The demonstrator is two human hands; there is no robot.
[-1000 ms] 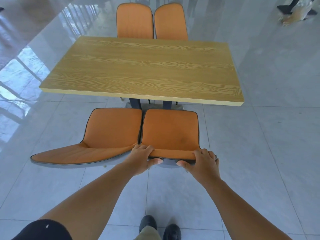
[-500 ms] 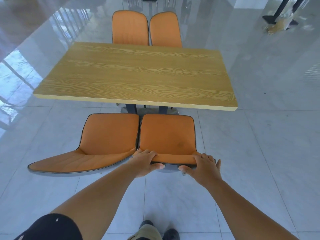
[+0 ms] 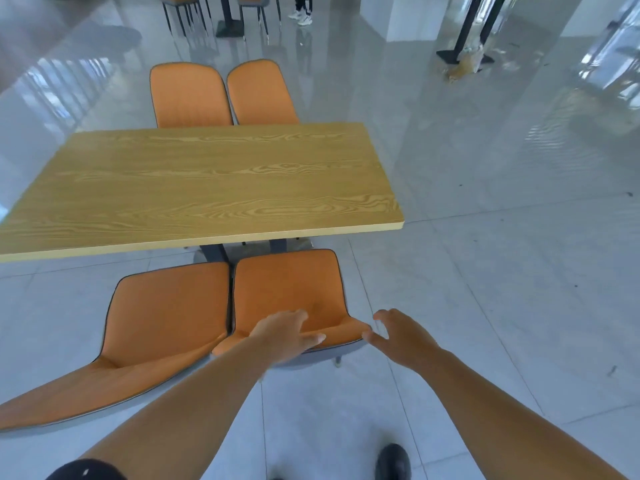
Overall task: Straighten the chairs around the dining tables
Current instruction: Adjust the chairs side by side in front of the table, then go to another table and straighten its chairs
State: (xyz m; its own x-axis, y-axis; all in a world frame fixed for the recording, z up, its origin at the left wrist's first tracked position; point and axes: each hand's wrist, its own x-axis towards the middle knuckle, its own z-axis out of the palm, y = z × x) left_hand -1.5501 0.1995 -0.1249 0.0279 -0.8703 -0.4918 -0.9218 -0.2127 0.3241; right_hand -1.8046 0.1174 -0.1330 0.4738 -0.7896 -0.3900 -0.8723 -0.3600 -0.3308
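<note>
1. Head view looks down on a wood-grain dining table standing on a glossy tiled floor.
2. Two orange chairs sit side by side at the near edge: the right-hand chair and its neighbour, their seats almost touching.
3. Two more orange chairs stand tucked in together on the far side.
4. The left hand rests on the top edge of the right-hand chair's backrest, fingers curled over it and thumb stretched along the rim.
5. The right hand is just off the backrest's right corner, fingers spread and holding nothing.
6. A black shoe shows at the bottom.
</note>
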